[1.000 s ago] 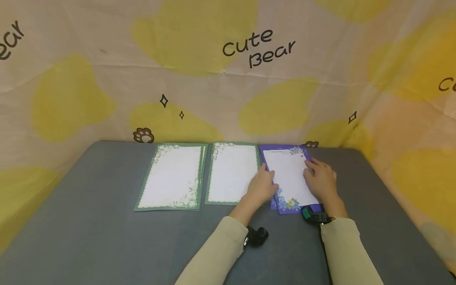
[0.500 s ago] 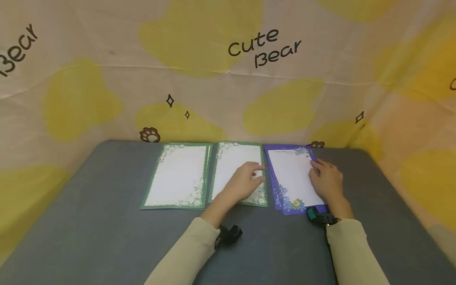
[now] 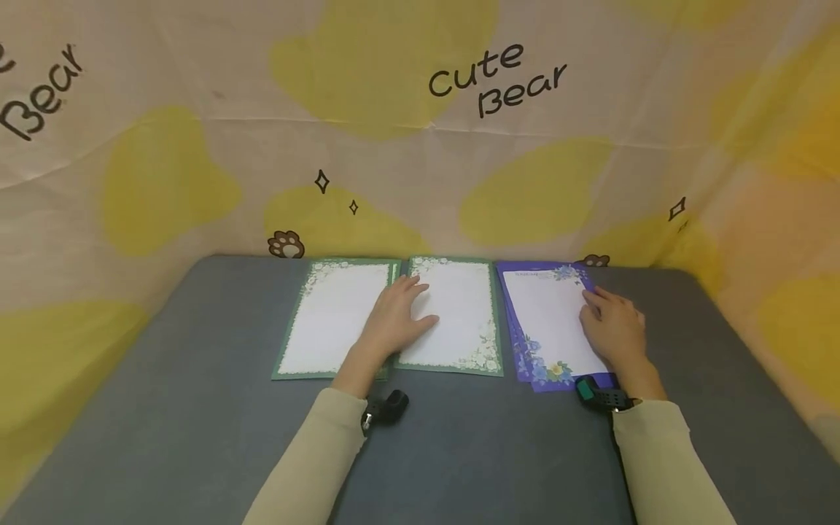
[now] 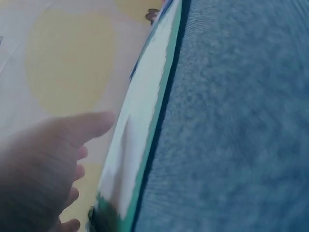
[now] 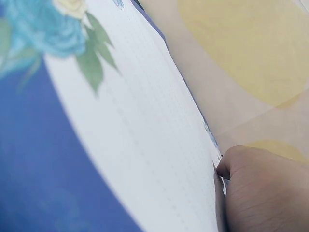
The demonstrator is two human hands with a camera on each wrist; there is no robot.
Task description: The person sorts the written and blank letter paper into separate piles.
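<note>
Two green-bordered flower sheets, the left one [image 3: 328,313] and the middle one [image 3: 459,313], lie at the back of the table. To their right is a purple-bordered sheet [image 3: 547,317] with blue flowers, slightly askew over another purple one. My left hand [image 3: 391,313] is spread over the gap between the green sheets, partly covering both; whether it touches them is unclear. In the left wrist view its thumb [image 4: 96,125] points across a green-edged sheet [image 4: 145,96]. My right hand [image 3: 615,324] rests its thumb and forefinger at the purple sheet's right edge, also seen in the right wrist view [image 5: 270,193].
A grey table [image 3: 197,437] carries the sheets near its back edge. Behind and beside it hangs a cream cloth [image 3: 394,160] with yellow patches and lettering. Each wrist wears a small black device, one on the left [image 3: 390,408] and one on the right [image 3: 602,395].
My left hand has left the purple sheet's left edge and moved left across the middle green sheet, its fingers spreading. The right hand stays at the purple sheet's edge. The view has shifted slightly left.
</note>
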